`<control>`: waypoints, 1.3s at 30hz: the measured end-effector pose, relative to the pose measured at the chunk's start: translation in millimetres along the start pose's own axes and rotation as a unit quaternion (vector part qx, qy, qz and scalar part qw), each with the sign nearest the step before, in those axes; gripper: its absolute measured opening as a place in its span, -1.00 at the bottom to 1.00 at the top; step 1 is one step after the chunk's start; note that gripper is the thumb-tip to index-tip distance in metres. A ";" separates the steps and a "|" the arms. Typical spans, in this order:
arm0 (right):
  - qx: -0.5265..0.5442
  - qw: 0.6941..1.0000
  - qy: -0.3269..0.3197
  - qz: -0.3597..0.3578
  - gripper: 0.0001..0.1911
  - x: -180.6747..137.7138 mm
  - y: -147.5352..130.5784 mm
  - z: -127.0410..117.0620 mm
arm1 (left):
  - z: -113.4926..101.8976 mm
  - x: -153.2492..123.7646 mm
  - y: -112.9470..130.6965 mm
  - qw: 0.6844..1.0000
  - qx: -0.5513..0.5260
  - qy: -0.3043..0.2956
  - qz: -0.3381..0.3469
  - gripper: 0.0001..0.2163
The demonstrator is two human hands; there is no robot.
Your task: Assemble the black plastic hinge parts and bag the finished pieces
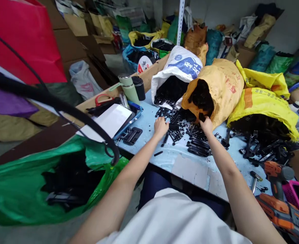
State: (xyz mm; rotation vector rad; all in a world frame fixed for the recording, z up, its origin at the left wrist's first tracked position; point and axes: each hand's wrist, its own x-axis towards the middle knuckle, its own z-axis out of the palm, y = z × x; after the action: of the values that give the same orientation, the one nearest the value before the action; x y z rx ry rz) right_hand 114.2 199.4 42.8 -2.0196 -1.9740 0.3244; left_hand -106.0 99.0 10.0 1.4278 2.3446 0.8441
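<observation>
On the light blue tabletop, my left hand (pixel 161 127) is curled closed, with a dark plastic part (pixel 174 127) at its fingertips. My right hand (pixel 206 124) pinches a small black plastic part (pixel 202 117) at the mouth of the orange sack (pixel 224 86). Small black and metal pieces (pixel 181 132) are heaped between my hands. Below my right hand lie several long black plastic parts (pixel 198 147) side by side. A white sack (pixel 178 61) full of black parts opens toward my left hand.
A yellow sack (pixel 263 101) spills black parts at the right, near an orange cordless drill (pixel 279 203) and a hammer (pixel 255 179). Left are white paper (pixel 111 122), a green cup (pixel 129 88) and a green bag (pixel 17 189). A black hose (pixel 62 105) crosses the foreground.
</observation>
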 end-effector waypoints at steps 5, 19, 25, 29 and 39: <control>0.297 0.954 -0.040 0.002 -0.50 -24.2 24.9 -11.2 | -4.1 51.4 7.8 0.989 -0.038 -0.004 -0.146 -0.79; 0.521 0.830 -0.194 -0.052 -0.51 -196.2 97.1 -9.0 | -6.7 -56.9 12.4 0.984 -0.149 0.060 0.071 -0.83; 0.224 0.945 -0.156 -0.180 -0.64 -224.7 154.7 -14.3 | 10.7 -140.0 18.9 0.962 -0.196 -0.141 0.128 -0.86; 0.127 0.950 -0.161 -0.235 -0.61 -225.4 136.8 -6.7 | 25.7 -171.3 33.3 0.931 -0.284 -0.208 0.095 -0.92; 0.472 0.857 -0.190 -0.082 -0.40 -209.8 97.2 -10.2 | 27.9 -193.0 61.3 0.923 -0.287 -0.153 0.206 -0.71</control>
State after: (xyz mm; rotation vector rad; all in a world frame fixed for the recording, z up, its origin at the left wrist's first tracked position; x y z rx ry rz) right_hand 201.8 -11.9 7.2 -1.1831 -1.6184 1.4131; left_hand 44.5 -39.3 11.4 1.6409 1.4152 1.1857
